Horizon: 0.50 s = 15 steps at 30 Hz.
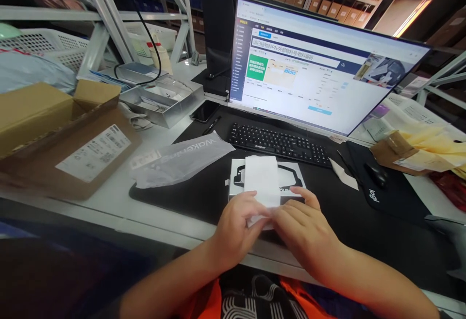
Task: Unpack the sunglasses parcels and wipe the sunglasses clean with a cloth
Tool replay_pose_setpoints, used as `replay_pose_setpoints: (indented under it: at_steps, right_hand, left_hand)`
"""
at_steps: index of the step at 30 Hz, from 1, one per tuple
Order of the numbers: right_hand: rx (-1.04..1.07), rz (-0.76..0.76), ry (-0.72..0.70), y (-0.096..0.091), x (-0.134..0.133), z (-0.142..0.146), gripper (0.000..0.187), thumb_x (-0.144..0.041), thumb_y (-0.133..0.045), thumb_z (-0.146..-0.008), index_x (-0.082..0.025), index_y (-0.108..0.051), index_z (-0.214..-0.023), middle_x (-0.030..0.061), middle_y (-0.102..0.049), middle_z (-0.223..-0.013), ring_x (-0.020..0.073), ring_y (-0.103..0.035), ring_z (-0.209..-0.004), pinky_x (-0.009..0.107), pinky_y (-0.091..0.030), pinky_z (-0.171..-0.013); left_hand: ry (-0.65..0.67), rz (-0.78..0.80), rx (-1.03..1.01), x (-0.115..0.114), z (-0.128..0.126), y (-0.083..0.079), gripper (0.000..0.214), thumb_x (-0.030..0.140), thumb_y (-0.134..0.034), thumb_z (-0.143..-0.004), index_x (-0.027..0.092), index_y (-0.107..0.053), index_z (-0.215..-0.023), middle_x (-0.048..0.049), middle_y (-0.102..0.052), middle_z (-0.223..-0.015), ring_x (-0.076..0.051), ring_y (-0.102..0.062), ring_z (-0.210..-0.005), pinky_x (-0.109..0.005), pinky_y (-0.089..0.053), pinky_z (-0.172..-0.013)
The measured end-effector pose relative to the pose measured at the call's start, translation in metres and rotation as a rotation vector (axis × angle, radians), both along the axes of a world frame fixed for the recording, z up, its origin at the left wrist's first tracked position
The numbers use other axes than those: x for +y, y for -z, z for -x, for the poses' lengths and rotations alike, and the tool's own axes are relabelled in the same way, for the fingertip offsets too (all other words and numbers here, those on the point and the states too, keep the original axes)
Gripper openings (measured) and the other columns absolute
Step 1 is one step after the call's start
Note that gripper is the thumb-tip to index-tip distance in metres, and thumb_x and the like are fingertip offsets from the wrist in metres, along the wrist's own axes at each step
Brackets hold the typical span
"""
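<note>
Our L hand [238, 226] & R hand [307, 229], both w/ fingers curled nearly closed, pinch the near end of the white paper [261, 178], over the white box [290, 176] on our black mat [207, 197]

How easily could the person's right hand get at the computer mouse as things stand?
Probably yes: nothing tall stands on the black mat between the right hand and the mouse, though that hand would first have to leave the white paper.

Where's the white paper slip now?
Head view, just below and right of centre: the white paper slip overlaps the printed white box, in front of the keyboard, its near end at the left hand and right hand.
</note>
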State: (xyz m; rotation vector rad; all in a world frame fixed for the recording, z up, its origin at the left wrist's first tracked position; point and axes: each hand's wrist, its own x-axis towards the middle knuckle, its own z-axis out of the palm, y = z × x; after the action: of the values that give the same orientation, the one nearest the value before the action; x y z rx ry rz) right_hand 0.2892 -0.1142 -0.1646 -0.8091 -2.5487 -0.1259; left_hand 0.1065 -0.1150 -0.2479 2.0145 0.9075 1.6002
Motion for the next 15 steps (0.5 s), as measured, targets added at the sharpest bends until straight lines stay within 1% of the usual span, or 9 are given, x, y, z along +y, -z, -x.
replay_pose_setpoints:
  at_steps: [2,3,6,7,8,9,11,13,15]
  right_hand:
    - [-0.002,0.004,0.007,0.003,0.001,-0.003,0.023,-0.002,-0.044,-0.093,-0.019,-0.054,-0.081,-0.0022,-0.054,-0.068,0.0133,-0.05,-0.064,0.041,-0.035,-0.104]
    - [0.004,0.001,0.008,0.004,0.001,-0.006,0.025,-0.003,-0.045,-0.094,-0.02,-0.052,-0.077,-0.0026,-0.052,-0.066,0.0131,-0.048,-0.063,0.04,-0.038,-0.101]
    - [0.063,-0.026,0.019,0.006,0.003,-0.016,0.027,-0.003,-0.048,-0.093,-0.02,-0.05,-0.073,-0.0034,-0.048,-0.062,0.0126,-0.044,-0.059,0.036,-0.043,-0.093]
    - [0.08,-0.028,0.02,0.006,0.004,-0.019,0.025,-0.003,-0.048,-0.093,-0.02,-0.052,-0.076,-0.0034,-0.049,-0.062,0.0124,-0.045,-0.059,0.036,-0.045,-0.093]
    - [0.088,-0.025,0.018,0.006,0.004,-0.022,0.022,-0.002,-0.049,-0.093,-0.02,-0.054,-0.079,-0.0034,-0.051,-0.063,0.0123,-0.047,-0.059,0.036,-0.046,-0.093]
    - [0.082,-0.015,0.009,0.006,0.003,-0.025,0.021,-0.002,-0.049,-0.093,-0.019,-0.056,-0.082,-0.0034,-0.053,-0.064,0.0121,-0.049,-0.059,0.036,-0.046,-0.095]
    - [0.054,0.014,-0.036,0.006,0.001,-0.03,0.021,-0.002,-0.048,-0.094,-0.019,-0.058,-0.085,-0.0032,-0.057,-0.065,0.0117,-0.053,-0.058,0.037,-0.047,-0.098]
    - [0.055,0.029,-0.103,0.008,-0.002,-0.038,0.017,-0.006,-0.053,-0.095,-0.019,-0.06,-0.087,-0.0021,-0.063,-0.069,0.0122,-0.06,-0.061,0.036,-0.049,-0.099]
    - [0.115,-0.01,-0.17,0.012,-0.005,-0.051,0.006,-0.016,-0.063,-0.093,-0.018,-0.063,-0.099,0.0029,-0.072,-0.085,0.0161,-0.068,-0.075,0.037,-0.051,-0.101]
  left_hand:
    - [-0.008,-0.014,0.038,0.0,0.003,-0.003,0.031,0.013,-0.065,-0.09,0.027,-0.052,-0.114,-0.0036,-0.073,-0.093,-0.022,-0.07,-0.098,-0.052,-0.053,-0.103]
    - [-0.012,-0.05,0.06,0.001,0.006,-0.006,0.034,0.02,-0.069,-0.089,0.026,-0.05,-0.116,-0.0057,-0.072,-0.097,-0.023,-0.068,-0.102,-0.05,-0.053,-0.102]
    - [-0.019,-0.206,0.243,0.007,0.016,-0.017,0.071,0.054,-0.078,-0.078,0.019,-0.045,-0.13,-0.0194,-0.065,-0.124,-0.03,-0.061,-0.121,-0.053,-0.051,-0.104]
    - [-0.027,-0.233,0.344,0.011,0.018,-0.02,0.077,0.056,-0.077,-0.077,0.016,-0.044,-0.134,-0.0235,-0.059,-0.134,-0.033,-0.056,-0.128,-0.055,-0.049,-0.107]
    - [-0.045,-0.24,0.443,0.014,0.02,-0.022,0.074,0.051,-0.075,-0.081,0.014,-0.044,-0.136,-0.0249,-0.055,-0.14,-0.034,-0.052,-0.133,-0.057,-0.046,-0.11]
    - [-0.068,-0.244,0.522,0.017,0.02,-0.024,0.061,0.04,-0.072,-0.087,0.013,-0.047,-0.136,-0.0238,-0.054,-0.142,-0.034,-0.05,-0.136,-0.058,-0.044,-0.111]
    - [-0.103,-0.301,0.589,0.022,0.017,-0.025,0.036,0.017,-0.06,-0.093,0.015,-0.055,-0.128,-0.0181,-0.061,-0.137,-0.031,-0.056,-0.131,-0.056,-0.045,-0.111]
    - [-0.11,-0.381,0.568,0.024,0.011,-0.025,0.026,0.008,-0.052,-0.093,0.015,-0.062,-0.117,-0.0129,-0.07,-0.124,-0.028,-0.063,-0.121,-0.052,-0.049,-0.108]
    - [-0.105,-0.414,0.5,0.023,0.007,-0.028,0.024,0.007,-0.049,-0.093,0.014,-0.063,-0.112,-0.0101,-0.075,-0.114,-0.025,-0.068,-0.113,-0.047,-0.053,-0.105]
